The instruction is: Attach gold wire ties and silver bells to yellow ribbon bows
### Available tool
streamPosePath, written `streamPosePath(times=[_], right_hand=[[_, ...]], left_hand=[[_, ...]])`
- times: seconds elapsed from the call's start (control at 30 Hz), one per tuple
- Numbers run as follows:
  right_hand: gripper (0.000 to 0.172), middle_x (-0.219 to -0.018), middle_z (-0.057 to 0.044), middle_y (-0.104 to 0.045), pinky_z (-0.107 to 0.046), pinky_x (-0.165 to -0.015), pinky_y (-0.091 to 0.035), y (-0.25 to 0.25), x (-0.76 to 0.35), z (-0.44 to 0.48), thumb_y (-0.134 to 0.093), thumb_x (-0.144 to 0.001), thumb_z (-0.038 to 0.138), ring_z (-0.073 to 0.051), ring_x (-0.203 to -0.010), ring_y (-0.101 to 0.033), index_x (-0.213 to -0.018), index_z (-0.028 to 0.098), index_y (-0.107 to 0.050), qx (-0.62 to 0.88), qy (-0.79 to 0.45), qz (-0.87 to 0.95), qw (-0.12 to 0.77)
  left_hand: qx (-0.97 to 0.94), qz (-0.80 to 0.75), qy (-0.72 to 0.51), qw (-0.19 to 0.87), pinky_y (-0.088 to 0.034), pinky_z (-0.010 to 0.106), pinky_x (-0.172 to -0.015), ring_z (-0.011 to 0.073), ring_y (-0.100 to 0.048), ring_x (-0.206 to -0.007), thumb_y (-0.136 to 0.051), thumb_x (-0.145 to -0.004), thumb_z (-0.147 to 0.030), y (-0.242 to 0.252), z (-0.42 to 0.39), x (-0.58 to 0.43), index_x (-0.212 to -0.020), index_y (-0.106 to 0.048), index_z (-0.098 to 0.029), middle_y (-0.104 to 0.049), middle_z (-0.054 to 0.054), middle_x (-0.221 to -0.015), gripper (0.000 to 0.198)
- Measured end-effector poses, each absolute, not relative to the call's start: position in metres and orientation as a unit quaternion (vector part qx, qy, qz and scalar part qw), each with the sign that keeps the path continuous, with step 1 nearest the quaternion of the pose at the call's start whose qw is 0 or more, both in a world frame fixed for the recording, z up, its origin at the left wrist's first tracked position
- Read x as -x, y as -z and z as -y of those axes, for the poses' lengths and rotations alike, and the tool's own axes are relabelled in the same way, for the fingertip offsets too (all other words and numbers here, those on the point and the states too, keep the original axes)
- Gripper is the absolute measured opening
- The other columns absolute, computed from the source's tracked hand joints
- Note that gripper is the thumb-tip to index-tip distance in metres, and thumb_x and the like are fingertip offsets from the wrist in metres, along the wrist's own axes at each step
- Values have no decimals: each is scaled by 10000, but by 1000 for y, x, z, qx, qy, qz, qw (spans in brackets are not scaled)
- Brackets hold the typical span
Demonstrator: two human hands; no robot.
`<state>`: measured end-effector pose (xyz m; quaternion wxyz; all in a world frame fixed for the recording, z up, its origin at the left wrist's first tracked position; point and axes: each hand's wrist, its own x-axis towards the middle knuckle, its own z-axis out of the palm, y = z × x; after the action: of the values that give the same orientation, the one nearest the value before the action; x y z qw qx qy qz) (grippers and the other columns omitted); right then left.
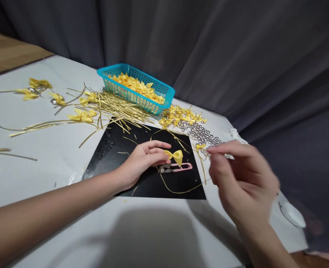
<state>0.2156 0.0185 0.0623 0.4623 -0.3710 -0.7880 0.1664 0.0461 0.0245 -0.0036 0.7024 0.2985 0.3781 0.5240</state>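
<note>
My left hand (149, 160) is closed over the black mat, its thumb and fingers pinching a yellow ribbon bow (176, 156). Just below the bow, thread snips with a pink handle (185, 167) lie on the black mat (150, 188). A small silver bead (161, 170) shows beside the snips' metal end. From near the bow a thin gold cord (178, 192) loops across the mat toward my right hand (242, 182). That hand is raised to the right with thumb and forefinger together; whatever is between them is too small to make out.
A turquoise basket (136, 97) of yellow bows stands at the back. Beside it lie gold cord pieces (119, 108), finished-looking bows (181, 113) and a heap of silver beads (200, 132). More bows with cords (83, 115) are spread left. A white oval object (292, 214) sits at the right edge.
</note>
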Motion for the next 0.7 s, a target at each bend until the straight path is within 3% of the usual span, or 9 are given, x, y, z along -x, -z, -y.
streamPosePath(times=[0.1, 0.2, 0.33, 0.4, 0.57, 0.7], right_hand=[[156, -875, -15, -541, -170, -405, -429, -49, -214, -32, -540, -859, 114, -82, -651, -553, -893, 231, -638, 351, -186, 792, 464], [197, -843, -2, -612, -176, -388, -431, -41, -218, -32, -512, -870, 91, -73, -581, -570, -955, 228, -626, 353, -187, 789, 468], [236, -859, -15, -659, -209, -451, -493, -38, -222, -24, -515, -869, 97, -105, -617, -629, -1062, 222, -569, 377, -170, 780, 470], [202, -835, -12, -665, -217, -491, -517, -37, -222, -22, -534, -857, 94, -106, -601, -634, -1021, 209, -556, 389, -155, 779, 467], [177, -737, 6, -646, -200, -508, -475, -33, -223, -25, -555, -816, 30, -86, -561, -591, -902, 181, -584, 346, -15, 858, 380], [183, -780, -15, -633, -207, -550, -465, -31, -224, -27, -505, -839, 31, -103, -664, -599, -938, 167, -579, 333, -52, 879, 338]], left_hand=[[-296, -369, -512, 717, -476, 192, -720, 79, -622, -668, -699, -688, -161, 2, -25, -47, -809, -692, -128, -695, 8, -762, 125], [-293, -377, -509, 716, -476, 160, -672, 65, -617, -630, -706, -694, -185, 1, -24, -47, -716, -693, -127, -683, -6, -704, 63], [-292, -384, -504, 716, -481, 146, -664, 71, -638, -642, -733, -684, -181, 1, -25, -47, -720, -679, -132, -693, -4, -692, 82], [-294, -385, -499, 719, -489, 150, -673, 82, -652, -663, -746, -676, -180, 1, -25, -47, -716, -667, -134, -705, 4, -698, 100], [-293, -369, -496, 729, -496, 133, -667, 67, -652, -650, -738, -694, -168, 3, -26, -48, -757, -687, -152, -716, -9, -707, 83], [-308, -371, -489, 727, -494, 124, -661, 60, -640, -644, -729, -702, -170, 3, -26, -48, -756, -711, -147, -715, -5, -709, 61]])
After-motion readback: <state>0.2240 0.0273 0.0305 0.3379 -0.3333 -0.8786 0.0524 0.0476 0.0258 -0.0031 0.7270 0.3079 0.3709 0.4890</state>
